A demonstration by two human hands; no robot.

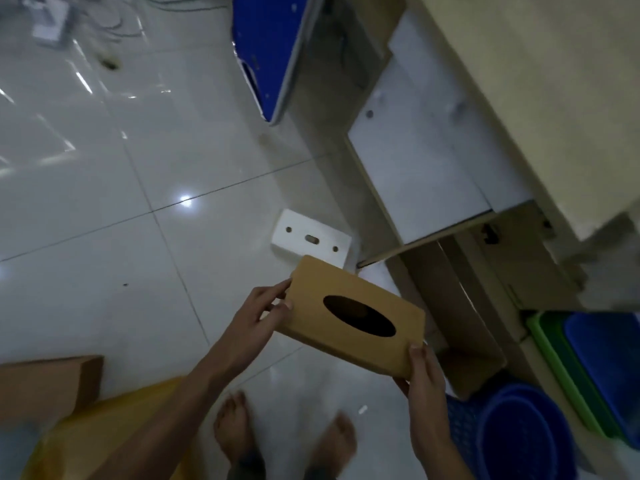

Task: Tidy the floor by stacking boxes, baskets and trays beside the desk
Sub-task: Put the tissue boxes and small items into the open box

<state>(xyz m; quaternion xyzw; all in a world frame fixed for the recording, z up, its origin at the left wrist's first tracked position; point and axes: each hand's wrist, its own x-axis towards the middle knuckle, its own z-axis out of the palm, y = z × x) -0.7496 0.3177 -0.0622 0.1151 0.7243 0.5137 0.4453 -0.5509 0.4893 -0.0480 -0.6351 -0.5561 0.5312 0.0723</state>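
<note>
Two hands hold one tan tissue box (356,318) in the air above the pale tiled floor (104,202), over the person's bare feet (284,441).

Far left, a brown cardboard box (45,386) sits on the floor at the lower edge, with a yellow bag (114,431) just beside it; what either holds cannot be seen. Next comes the left hand (258,318), fingers curled around the near-left end of the tissue box, thumb on its top face. The box is flat and rectangular, plain tan, tilted, with a dark oval slot in its top; nothing shows through the slot. Just behind it, a small white box (311,242) lies on the floor, its upper face pierced by two round holes and a short slot.

The right hand (427,386) grips the opposite end of the tissue box, fingers wrapped under it and thumb on top. Above, a blue panel (270,46) leans near the bench (536,81). Beneath the bench's edge are open cardboard boxes (467,323). Far right, a blue tray (606,368) nests inside a green tray (568,379), and a round blue basket (519,434) sits inside a blue mesh basket (460,424).
</note>
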